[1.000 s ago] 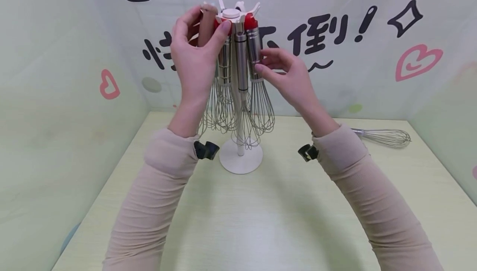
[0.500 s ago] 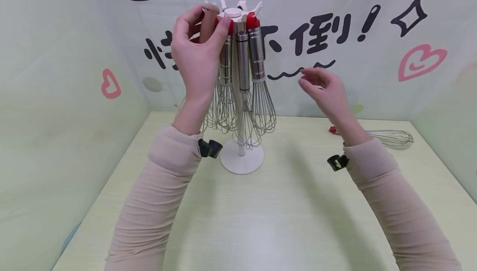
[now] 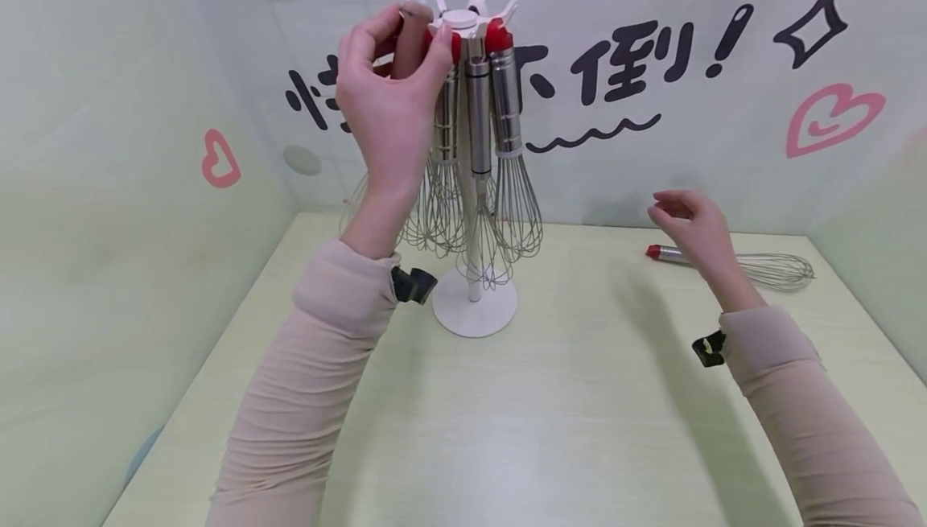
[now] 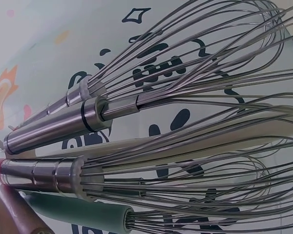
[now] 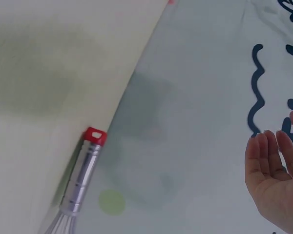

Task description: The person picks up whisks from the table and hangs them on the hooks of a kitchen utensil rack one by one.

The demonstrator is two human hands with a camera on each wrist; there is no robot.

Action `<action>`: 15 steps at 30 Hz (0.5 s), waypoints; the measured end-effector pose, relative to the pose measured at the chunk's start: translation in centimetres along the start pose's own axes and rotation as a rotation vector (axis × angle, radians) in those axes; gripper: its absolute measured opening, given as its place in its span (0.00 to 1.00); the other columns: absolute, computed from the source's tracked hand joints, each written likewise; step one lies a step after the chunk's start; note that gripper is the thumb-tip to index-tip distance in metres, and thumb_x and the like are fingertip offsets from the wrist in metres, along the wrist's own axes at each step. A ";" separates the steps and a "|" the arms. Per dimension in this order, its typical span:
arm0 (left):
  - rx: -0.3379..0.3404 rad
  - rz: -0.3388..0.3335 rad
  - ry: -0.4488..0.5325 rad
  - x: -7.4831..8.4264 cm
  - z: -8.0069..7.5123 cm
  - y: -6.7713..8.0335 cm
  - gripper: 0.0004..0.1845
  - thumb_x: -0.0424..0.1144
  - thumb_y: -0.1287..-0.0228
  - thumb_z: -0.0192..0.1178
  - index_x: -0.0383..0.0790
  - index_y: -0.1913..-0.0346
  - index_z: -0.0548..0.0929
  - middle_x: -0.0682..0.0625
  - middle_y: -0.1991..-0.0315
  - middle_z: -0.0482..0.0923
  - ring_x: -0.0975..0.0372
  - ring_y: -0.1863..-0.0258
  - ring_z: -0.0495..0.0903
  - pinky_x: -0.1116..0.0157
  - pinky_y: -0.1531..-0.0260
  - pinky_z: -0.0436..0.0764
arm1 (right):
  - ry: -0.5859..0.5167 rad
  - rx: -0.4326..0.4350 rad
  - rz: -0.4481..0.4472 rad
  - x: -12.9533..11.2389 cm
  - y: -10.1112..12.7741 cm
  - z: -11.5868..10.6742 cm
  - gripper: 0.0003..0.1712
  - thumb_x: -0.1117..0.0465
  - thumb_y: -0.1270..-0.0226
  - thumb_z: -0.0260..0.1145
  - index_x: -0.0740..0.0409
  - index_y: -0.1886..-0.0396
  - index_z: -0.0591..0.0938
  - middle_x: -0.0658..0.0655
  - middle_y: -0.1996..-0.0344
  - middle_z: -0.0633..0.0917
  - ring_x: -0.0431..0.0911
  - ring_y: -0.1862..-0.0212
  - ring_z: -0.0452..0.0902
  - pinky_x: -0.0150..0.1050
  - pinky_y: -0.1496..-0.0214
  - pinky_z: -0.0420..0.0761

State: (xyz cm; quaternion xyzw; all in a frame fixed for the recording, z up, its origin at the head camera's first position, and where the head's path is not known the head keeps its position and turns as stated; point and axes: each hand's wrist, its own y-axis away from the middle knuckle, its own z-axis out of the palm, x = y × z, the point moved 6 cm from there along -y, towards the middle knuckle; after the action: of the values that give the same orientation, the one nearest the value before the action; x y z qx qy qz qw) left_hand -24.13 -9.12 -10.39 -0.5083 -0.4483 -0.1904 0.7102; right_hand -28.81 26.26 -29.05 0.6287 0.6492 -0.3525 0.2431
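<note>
Just below right hand point(image 3: 694, 225): whisk point(image 3: 731, 263)

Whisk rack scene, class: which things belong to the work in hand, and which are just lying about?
In hand:
left hand, gripping the rack top
hung whisks
right hand, empty, above the loose whisk on the table

Lying about:
lettered wall with heart stickers
</note>
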 end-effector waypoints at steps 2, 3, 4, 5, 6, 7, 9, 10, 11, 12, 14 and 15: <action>0.001 0.002 0.002 0.0 0.1 0.0 0.23 0.38 0.45 0.68 0.36 0.46 0.79 0.49 0.52 0.73 0.66 0.54 0.74 0.74 0.55 0.80 | 0.022 -0.003 0.024 1.4 -0.1 -0.1 0.31 0.46 0.30 0.56 0.63 0.37 0.72 0.57 0.50 0.78 0.20 0.61 0.66 0.16 0.57 0.69; 0.003 0.004 0.002 0.0 0.1 0.0 0.23 0.38 0.45 0.68 0.36 0.46 0.79 0.49 0.52 0.73 0.66 0.54 0.74 0.74 0.55 0.80 | 0.031 -0.007 0.033 2.1 -0.1 -0.1 0.31 0.46 0.30 0.55 0.63 0.37 0.72 0.58 0.49 0.78 0.20 0.62 0.65 0.16 0.58 0.68; 0.005 0.006 0.002 0.0 0.1 0.0 0.23 0.38 0.46 0.68 0.36 0.46 0.79 0.49 0.53 0.73 0.66 0.54 0.74 0.74 0.55 0.80 | 0.036 -0.009 0.042 2.7 -0.1 -0.2 0.30 0.47 0.29 0.55 0.64 0.37 0.72 0.60 0.48 0.78 0.20 0.62 0.65 0.15 0.58 0.68; 0.007 0.007 0.001 0.0 0.1 0.0 0.23 0.38 0.46 0.68 0.36 0.46 0.79 0.49 0.53 0.73 0.66 0.54 0.74 0.74 0.55 0.80 | 0.048 -0.011 0.049 3.3 -0.2 -0.2 0.30 0.48 0.29 0.55 0.64 0.37 0.71 0.61 0.48 0.78 0.19 0.62 0.64 0.15 0.58 0.68; 0.009 0.008 0.002 0.0 0.1 0.0 0.23 0.38 0.46 0.68 0.36 0.46 0.80 0.49 0.53 0.73 0.66 0.54 0.74 0.74 0.55 0.80 | 0.055 -0.012 0.056 3.8 -0.2 -0.2 0.30 0.48 0.29 0.55 0.64 0.36 0.71 0.62 0.46 0.77 0.20 0.61 0.64 0.15 0.57 0.67; 0.013 0.011 0.004 0.0 0.1 0.0 0.23 0.38 0.46 0.68 0.35 0.46 0.80 0.49 0.53 0.73 0.66 0.54 0.74 0.74 0.55 0.80 | 0.066 -0.014 0.064 4.2 -0.2 -0.3 0.30 0.48 0.28 0.54 0.64 0.36 0.71 0.64 0.45 0.77 0.22 0.60 0.65 0.16 0.57 0.67; 0.022 0.016 0.006 0.0 0.1 0.0 0.23 0.38 0.46 0.68 0.35 0.46 0.80 0.49 0.54 0.73 0.66 0.54 0.74 0.74 0.55 0.80 | 0.083 -0.022 0.072 5.0 -0.2 -0.3 0.30 0.50 0.28 0.53 0.65 0.36 0.70 0.67 0.44 0.76 0.31 0.55 0.72 0.20 0.55 0.68; 0.027 0.019 0.008 0.0 0.1 0.0 0.23 0.37 0.46 0.68 0.35 0.46 0.80 0.48 0.54 0.74 0.66 0.54 0.74 0.74 0.55 0.80 | 0.096 -0.027 0.076 5.4 -0.2 -0.3 0.30 0.50 0.27 0.53 0.66 0.35 0.69 0.68 0.43 0.76 0.37 0.52 0.74 0.23 0.53 0.70; 0.033 0.021 0.010 0.0 0.1 0.0 0.23 0.37 0.47 0.69 0.35 0.47 0.80 0.48 0.55 0.74 0.66 0.54 0.74 0.74 0.55 0.80 | 0.105 -0.032 0.076 5.7 -0.2 -0.3 0.30 0.50 0.27 0.52 0.67 0.35 0.69 0.69 0.43 0.76 0.45 0.48 0.75 0.28 0.51 0.72; 0.038 0.023 0.011 0.0 0.2 0.0 0.23 0.37 0.47 0.69 0.35 0.47 0.81 0.49 0.55 0.74 0.66 0.54 0.74 0.74 0.55 0.80 | 0.112 -0.033 0.074 6.1 -0.2 -0.3 0.29 0.51 0.27 0.52 0.68 0.35 0.69 0.71 0.44 0.76 0.53 0.45 0.74 0.33 0.50 0.74; 0.043 0.024 0.015 0.0 0.2 0.0 0.22 0.37 0.47 0.69 0.35 0.47 0.81 0.49 0.56 0.74 0.66 0.55 0.74 0.74 0.56 0.81 | 0.130 -0.031 0.064 6.8 -0.1 -0.2 0.28 0.54 0.27 0.53 0.70 0.36 0.69 0.73 0.45 0.75 0.63 0.41 0.71 0.45 0.46 0.75; 0.045 0.024 0.016 0.0 0.2 0.1 0.22 0.37 0.47 0.69 0.35 0.47 0.81 0.49 0.56 0.73 0.66 0.55 0.74 0.74 0.56 0.81 | 0.139 -0.029 0.058 7.1 -0.1 -0.2 0.28 0.55 0.27 0.53 0.71 0.37 0.69 0.74 0.45 0.75 0.65 0.41 0.70 0.50 0.44 0.75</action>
State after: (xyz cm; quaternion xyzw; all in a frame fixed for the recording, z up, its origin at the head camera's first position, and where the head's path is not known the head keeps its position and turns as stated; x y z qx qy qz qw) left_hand -24.19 -8.93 -10.44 -0.4961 -0.4406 -0.1757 0.7272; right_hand -29.56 31.02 -34.32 0.6665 0.6511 -0.2915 0.2167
